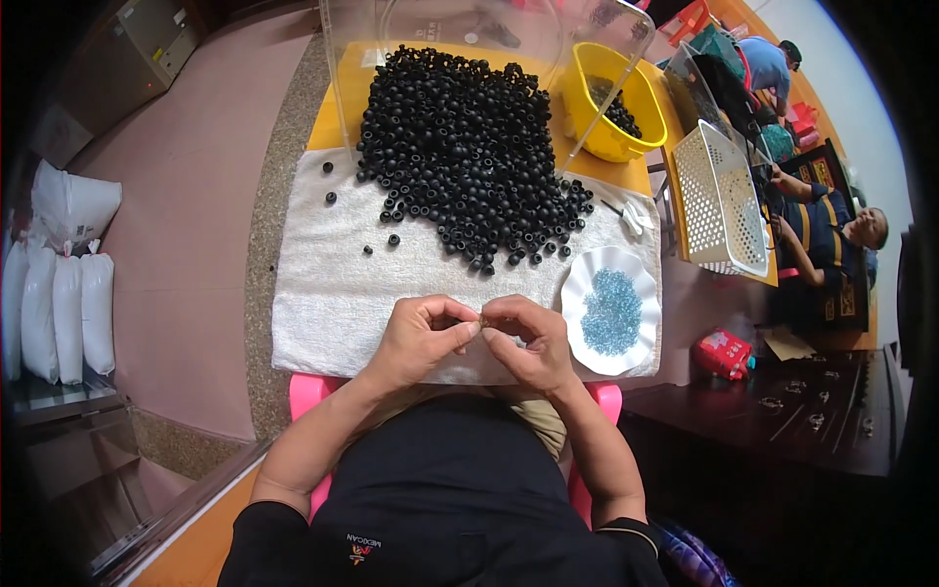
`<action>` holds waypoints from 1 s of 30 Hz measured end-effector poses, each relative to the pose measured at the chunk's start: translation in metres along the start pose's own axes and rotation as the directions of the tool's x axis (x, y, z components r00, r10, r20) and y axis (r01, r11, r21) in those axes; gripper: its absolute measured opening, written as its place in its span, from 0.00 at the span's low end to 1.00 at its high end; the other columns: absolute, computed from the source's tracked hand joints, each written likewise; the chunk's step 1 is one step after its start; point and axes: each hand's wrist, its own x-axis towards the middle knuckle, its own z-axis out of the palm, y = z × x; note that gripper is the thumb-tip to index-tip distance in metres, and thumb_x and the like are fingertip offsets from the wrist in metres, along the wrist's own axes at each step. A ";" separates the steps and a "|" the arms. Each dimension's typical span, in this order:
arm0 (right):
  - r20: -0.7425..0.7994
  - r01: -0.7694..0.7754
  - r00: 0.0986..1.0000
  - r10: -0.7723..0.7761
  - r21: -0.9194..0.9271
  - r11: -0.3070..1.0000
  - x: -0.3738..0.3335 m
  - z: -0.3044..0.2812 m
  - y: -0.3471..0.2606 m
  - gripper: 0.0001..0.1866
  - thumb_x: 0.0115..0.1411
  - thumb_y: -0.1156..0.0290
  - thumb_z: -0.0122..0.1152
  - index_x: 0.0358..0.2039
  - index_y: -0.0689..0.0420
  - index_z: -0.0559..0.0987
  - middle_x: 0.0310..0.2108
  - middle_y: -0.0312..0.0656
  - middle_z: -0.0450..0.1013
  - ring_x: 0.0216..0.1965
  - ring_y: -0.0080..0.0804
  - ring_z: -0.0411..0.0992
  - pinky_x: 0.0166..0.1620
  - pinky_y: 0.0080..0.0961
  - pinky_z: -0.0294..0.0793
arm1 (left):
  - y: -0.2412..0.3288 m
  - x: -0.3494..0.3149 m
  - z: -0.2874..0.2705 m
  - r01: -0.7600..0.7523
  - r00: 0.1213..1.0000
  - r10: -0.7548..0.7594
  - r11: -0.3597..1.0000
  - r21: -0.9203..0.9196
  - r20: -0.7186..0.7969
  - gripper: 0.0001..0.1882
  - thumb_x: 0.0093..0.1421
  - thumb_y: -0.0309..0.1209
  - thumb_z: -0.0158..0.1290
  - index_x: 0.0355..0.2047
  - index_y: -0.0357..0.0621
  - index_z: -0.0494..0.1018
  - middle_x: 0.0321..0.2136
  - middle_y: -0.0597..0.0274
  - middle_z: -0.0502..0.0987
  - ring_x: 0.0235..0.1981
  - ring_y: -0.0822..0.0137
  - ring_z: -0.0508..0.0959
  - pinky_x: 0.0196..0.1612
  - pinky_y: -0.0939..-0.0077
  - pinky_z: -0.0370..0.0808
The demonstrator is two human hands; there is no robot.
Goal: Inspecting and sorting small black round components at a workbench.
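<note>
My left hand and my right hand meet above the near edge of a white towel. Thumbs and forefingers of both are pinched together at one spot, and whatever lies between them is too small to make out. Beyond the hands spreads a big heap of black, round, hollow bead-like pieces, with a few loose ones to its left. Just right of my right hand stands a white wavy-rimmed plate holding many tiny pale-blue, glassy bits.
A clear plastic bin lies around the heap's far part. Behind on the right are a yellow tub with black pieces and a white perforated basket. Two people sit at the right. White sacks stand at the left.
</note>
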 end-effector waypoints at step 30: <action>0.138 -0.536 0.834 0.535 0.437 0.723 0.004 -0.004 0.000 0.07 0.57 0.79 0.64 0.36 0.66 0.79 0.32 0.41 0.78 0.33 0.23 0.76 0.39 0.18 0.76 | -0.002 -0.003 -0.001 -0.090 0.994 0.099 0.983 0.160 -0.046 0.05 0.60 0.23 0.58 0.36 0.35 0.78 0.28 0.64 0.80 0.28 0.79 0.76 0.32 0.85 0.74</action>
